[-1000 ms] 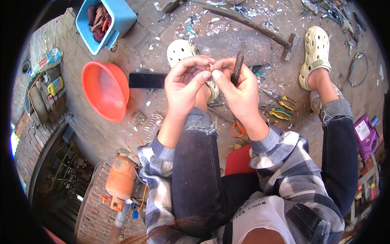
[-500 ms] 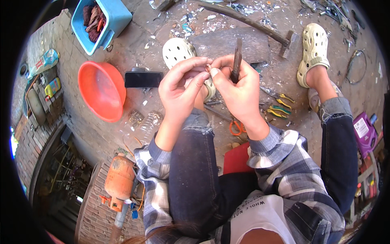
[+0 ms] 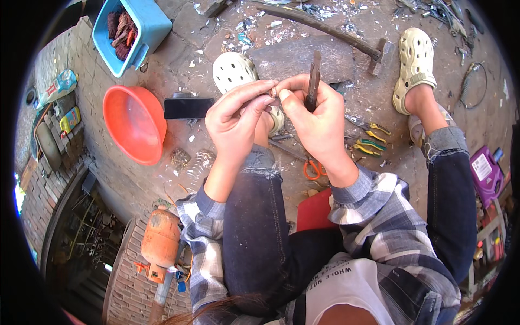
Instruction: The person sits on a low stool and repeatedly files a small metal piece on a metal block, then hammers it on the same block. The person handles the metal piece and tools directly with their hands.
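Observation:
My left hand (image 3: pixel 233 122) has its fingers curled, with thumb and fingertips closed around a small copper-coloured piece (image 3: pixel 274 92), partly hidden. My right hand (image 3: pixel 317 122) touches that piece with thumb and forefinger and also grips a dark, narrow metal tool (image 3: pixel 314 76), held upright with its end sticking up past my knuckles. Beneath my hands lies a dark flat slab (image 3: pixel 303 59) on the ground, beside my left cream clog (image 3: pixel 233 70). Yellow-handled pliers (image 3: pixel 374 130), green-handled pliers (image 3: pixel 370 148) and orange-handled scissors (image 3: pixel 311 169) lie below and beside my right hand.
A red basin (image 3: pixel 134 123), black phone (image 3: pixel 184 108) and blue bucket of reddish material (image 3: pixel 153 30) are at left. A long-handled hammer (image 3: pixel 383 54) lies beyond my hands among scraps. An orange gas cylinder (image 3: pixel 162 238) is lower left, a purple jug (image 3: pixel 485 173) far right.
My left hand has shifted left and slightly down, its fingers still at the small piece. My right hand still holds the dark tool. The view has shifted a little.

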The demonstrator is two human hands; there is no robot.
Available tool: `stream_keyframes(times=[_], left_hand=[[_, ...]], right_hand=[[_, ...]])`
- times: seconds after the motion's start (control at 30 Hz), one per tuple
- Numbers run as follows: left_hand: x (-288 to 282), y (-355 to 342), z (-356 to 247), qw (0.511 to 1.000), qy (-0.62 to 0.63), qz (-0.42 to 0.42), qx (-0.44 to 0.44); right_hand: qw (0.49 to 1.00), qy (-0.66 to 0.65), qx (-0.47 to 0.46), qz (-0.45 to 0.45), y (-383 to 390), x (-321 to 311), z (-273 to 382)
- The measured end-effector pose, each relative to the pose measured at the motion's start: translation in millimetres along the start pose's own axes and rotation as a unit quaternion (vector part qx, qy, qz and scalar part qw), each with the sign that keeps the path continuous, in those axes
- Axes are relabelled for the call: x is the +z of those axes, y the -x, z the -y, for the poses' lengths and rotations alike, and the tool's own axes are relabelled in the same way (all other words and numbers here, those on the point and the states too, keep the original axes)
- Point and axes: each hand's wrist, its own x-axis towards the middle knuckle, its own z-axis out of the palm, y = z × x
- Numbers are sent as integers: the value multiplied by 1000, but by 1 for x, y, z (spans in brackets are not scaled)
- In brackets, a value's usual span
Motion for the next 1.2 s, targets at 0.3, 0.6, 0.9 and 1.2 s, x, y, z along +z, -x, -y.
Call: stream_keyframes(times=[0.3,0.6,0.9,1.2], left_hand=[[0,-1,2,998,-49,11,44],[1,-1,3,998,-50,12,25],[5,-1,2,1000,25,4,-12],[3,-1,3,995,79,-9,-67]], right_hand=[[1000,20,9,-1,-1,-1,-6],[999,29,-31,-3,-3,-2,-8],[1000,13,-2,8,-1,-1,-2],[1000,23,3,14,-2,2,-4]])
